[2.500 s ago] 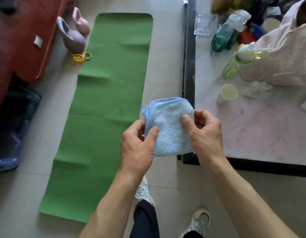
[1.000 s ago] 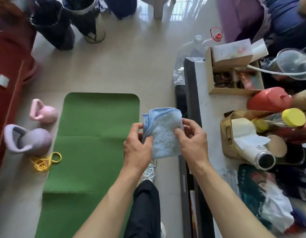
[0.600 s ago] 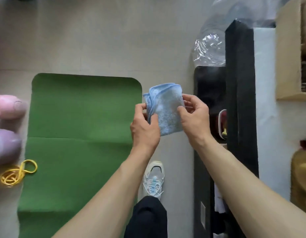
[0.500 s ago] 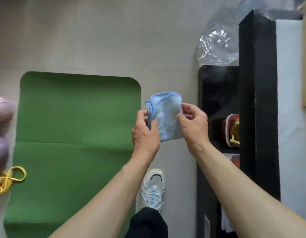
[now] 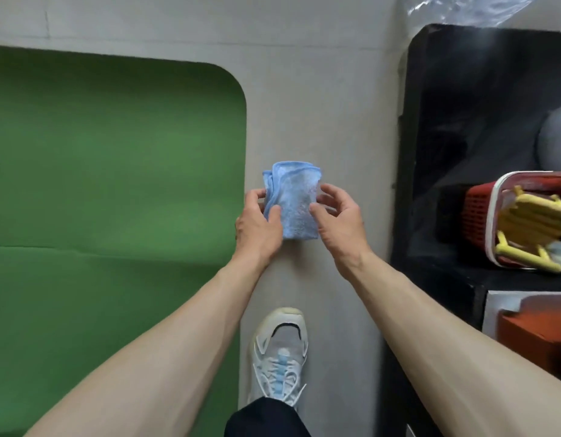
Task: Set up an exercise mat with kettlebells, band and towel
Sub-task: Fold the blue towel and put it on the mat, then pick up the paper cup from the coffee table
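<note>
Towel [image 5: 296, 205] pinched between left hand [image 5: 257, 225], right hand [image 5: 339, 223].

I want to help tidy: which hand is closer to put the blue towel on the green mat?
Probably the left hand: it grips the towel on the side nearest the mat. The right hand holds the far side.

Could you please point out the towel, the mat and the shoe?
towel [image 5: 295, 200], head view, fluffy front face.
mat [image 5: 115, 184], head view, bare green surface.
shoe [image 5: 280, 342], head view, mesh toe.
</note>
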Demonstrator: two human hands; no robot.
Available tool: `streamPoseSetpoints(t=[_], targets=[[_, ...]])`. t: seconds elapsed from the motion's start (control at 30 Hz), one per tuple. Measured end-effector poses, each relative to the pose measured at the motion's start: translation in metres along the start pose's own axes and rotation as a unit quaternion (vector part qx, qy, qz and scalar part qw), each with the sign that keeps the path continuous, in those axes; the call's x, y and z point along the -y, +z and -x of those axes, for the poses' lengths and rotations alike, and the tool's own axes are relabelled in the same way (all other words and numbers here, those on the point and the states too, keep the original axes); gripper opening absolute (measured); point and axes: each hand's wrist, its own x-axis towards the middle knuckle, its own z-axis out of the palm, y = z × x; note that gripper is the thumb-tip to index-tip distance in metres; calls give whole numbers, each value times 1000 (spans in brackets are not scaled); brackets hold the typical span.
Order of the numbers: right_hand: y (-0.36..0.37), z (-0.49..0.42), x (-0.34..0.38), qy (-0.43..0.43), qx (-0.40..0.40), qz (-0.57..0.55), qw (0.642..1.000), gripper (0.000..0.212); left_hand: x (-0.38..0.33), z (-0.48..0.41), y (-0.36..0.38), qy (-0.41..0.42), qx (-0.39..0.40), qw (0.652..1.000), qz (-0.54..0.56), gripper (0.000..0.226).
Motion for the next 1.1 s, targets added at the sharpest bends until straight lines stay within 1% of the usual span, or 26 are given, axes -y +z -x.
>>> streamPoseSetpoints(t=[0.1,0.17,0.27,0.37,0.47,0.6,0.73,0.8,0.9,1.0,1.1], targets=[[-8,10,3,26,-11,38,999,52,7,16,-8,-14,7,1000,-5,41],[-12,21,9,31,-22,42,998,54,7,28,-16,-13,4,1000,0,42],[-22,48,27,8,-37,35,999,53,-8,54,-34,7,-9,1000,12,39],[-34,84,50,-15,-30,27,999,51,-28,86,-54,39,-37,998,20,34],[-51,127,74,-47,-36,3,998,45,-52,128,-73,80,-52,995,41,31],[-80,199,97,-74,-18,-19,997,28,-79,208,-101,136,-55,986,76,28],[-118,287,102,-104,-2,-38,994,13,-78,313,-126,176,-67,975,115,26],[-136,339,98,-126,-4,-52,991,13,-67,370,-136,190,-72,969,140,24],[-160,417,86,-164,12,-73,984,14,-47,454,-146,211,-81,962,155,36],[-181,496,74,-214,21,-96,972,15,-29,532,-153,239,-94,951,173,38],[-199,563,53,-252,21,-113,961,17,-11,592,-156,251,-99,942,199,27]])
